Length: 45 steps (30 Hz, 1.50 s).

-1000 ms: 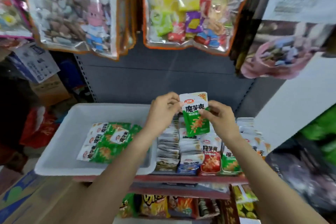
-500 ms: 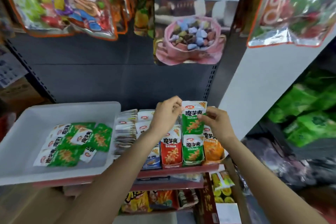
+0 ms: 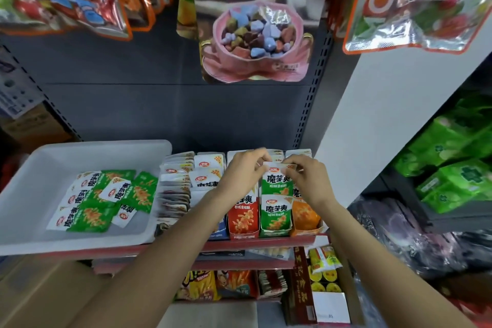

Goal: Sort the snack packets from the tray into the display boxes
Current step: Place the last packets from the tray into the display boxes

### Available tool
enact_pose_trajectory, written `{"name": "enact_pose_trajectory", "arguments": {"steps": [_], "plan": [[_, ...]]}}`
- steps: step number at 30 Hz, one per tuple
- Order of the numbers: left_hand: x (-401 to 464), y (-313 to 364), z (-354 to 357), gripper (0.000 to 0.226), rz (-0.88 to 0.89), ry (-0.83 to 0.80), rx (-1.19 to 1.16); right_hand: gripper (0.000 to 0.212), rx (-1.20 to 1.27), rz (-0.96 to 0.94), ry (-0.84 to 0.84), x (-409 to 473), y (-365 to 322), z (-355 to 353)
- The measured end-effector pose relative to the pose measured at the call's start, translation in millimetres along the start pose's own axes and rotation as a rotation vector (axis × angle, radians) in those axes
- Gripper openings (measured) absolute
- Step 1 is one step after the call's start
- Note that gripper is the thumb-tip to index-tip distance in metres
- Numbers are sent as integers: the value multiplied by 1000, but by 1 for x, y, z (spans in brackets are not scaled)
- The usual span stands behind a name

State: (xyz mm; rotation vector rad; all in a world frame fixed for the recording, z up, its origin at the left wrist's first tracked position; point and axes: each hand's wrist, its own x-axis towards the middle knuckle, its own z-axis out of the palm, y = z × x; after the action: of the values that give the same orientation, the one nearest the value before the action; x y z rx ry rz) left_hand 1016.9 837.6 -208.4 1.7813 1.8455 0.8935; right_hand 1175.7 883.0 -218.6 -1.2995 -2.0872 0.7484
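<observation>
Left hand [image 3: 243, 174] and right hand [image 3: 308, 181] pinch a green snack packet [image 3: 277, 182] upright in the green display box [image 3: 275, 217], tray [image 3: 32, 189] at nine o'clock.

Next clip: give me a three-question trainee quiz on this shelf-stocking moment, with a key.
1. True or false: the white tray still holds green packets.
2. Which hands pinch the green packet over the display boxes: A left only, B right only, C both?
3. What colour is the box directly below that packet?

Key: 1 true. 2 C: left hand and right hand. 3 green.
</observation>
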Motion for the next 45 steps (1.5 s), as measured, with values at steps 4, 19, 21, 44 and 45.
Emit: {"name": "enact_pose_trajectory", "arguments": {"steps": [4,19,21,44,45], "plan": [[1,0,1,6,65,-25,94,7,-50,-29,0,-5,2,-1],[-13,-20,19,19,39,-211,367,11,-151,-52,-99,-29,22,20],[-15,-21,18,16,33,-189,332,10,-172,-32,-106,-27,20,21],[-125,-185,-161,11,-519,365,90,22,35,-312,-373,1,-193,203],[-129,-199,-168,13,-567,323,102,24,18,-290,-405,2,-200,221]]}}
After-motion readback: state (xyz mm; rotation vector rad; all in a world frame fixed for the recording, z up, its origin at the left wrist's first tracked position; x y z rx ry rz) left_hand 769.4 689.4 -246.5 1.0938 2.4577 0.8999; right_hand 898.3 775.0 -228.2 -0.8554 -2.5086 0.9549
